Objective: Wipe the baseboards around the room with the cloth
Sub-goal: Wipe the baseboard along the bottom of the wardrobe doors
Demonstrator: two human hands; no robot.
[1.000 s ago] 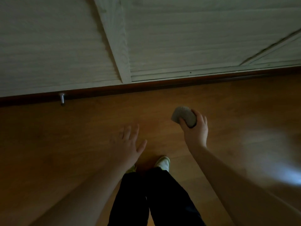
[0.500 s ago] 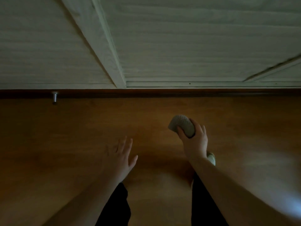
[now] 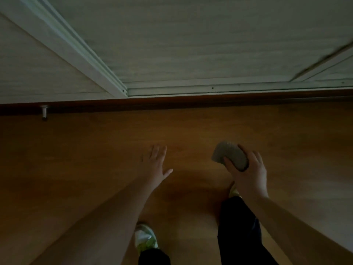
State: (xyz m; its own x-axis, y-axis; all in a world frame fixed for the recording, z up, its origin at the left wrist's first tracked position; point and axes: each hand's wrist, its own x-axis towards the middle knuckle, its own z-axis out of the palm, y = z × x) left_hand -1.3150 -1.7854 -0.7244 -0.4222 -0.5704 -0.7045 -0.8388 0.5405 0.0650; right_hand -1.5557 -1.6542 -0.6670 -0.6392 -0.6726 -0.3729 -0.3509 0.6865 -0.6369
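Bunched grey textured cloth (image 3: 230, 157) clamped in the right hand's (image 3: 248, 174) grip, carried above the brown wooden floor (image 3: 76, 159) and well short of the dark brown baseboard strip (image 3: 191, 102) under the pale panelled wall (image 3: 191, 44), probably balled up for firm rubbing. Left hand (image 3: 155, 165) spread flat, fingers apart, holding nothing, likely for balance. Bare floor between feet and baseboard; small metal doorstop (image 3: 44, 111) jutting out at the left.

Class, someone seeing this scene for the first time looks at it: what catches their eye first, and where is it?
The right hand, low and right of centre, grips a grey balled-up cloth above the wooden floor. The left hand spreads open beside it, holding nothing. Farther ahead, a dark baseboard runs under pale panelled doors, with a small metal door stop at far left.
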